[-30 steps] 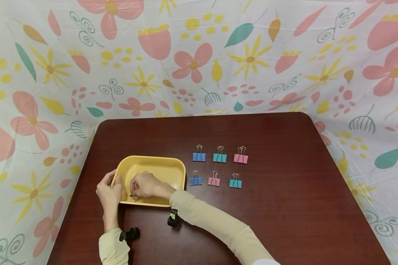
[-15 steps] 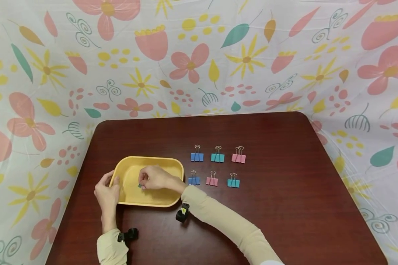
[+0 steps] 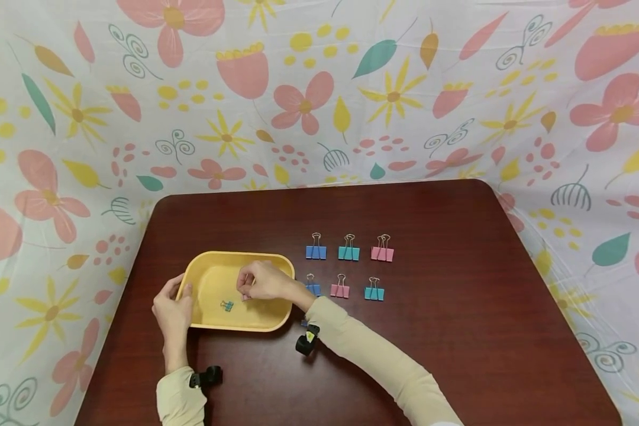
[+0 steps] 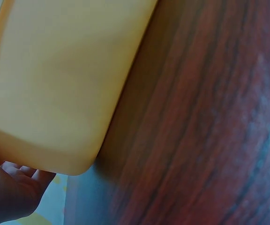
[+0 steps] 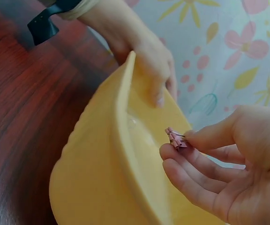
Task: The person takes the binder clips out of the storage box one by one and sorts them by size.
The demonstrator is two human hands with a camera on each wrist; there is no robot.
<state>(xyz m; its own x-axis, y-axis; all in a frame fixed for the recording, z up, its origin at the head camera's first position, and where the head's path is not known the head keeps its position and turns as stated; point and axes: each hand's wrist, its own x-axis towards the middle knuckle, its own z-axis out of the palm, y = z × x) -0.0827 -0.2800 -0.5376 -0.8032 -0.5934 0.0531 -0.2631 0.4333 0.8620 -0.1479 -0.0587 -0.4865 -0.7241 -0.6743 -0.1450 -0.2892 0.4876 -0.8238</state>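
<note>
My left hand (image 3: 171,307) grips the left end of a yellow plastic tray (image 3: 197,319), thumb over the rim and fingers outside. Above the tray's right half, my right hand (image 3: 263,281) pinches a small pink binder clip (image 5: 176,139) between thumb and fingertips. A small teal binder clip (image 3: 226,306) lies on the tray floor, left of that hand. In the left wrist view, the fingers of the left hand (image 4: 18,190) are against the outside of the tray wall (image 4: 55,93).
Right of the tray stands a back row of blue (image 3: 316,252), teal (image 3: 348,253) and pink (image 3: 382,254) binder clips. A front row holds smaller blue (image 3: 313,289), pink (image 3: 339,290) and teal (image 3: 374,293) ones. Another blue piece (image 3: 304,323) is mostly hidden by the right sleeve.
My right hand has moved right and slightly up from the tray's left part, holding the pink clip. The teal clip, earlier at its fingertips, now lies apart on the tray floor. The left hand keeps its grip.
</note>
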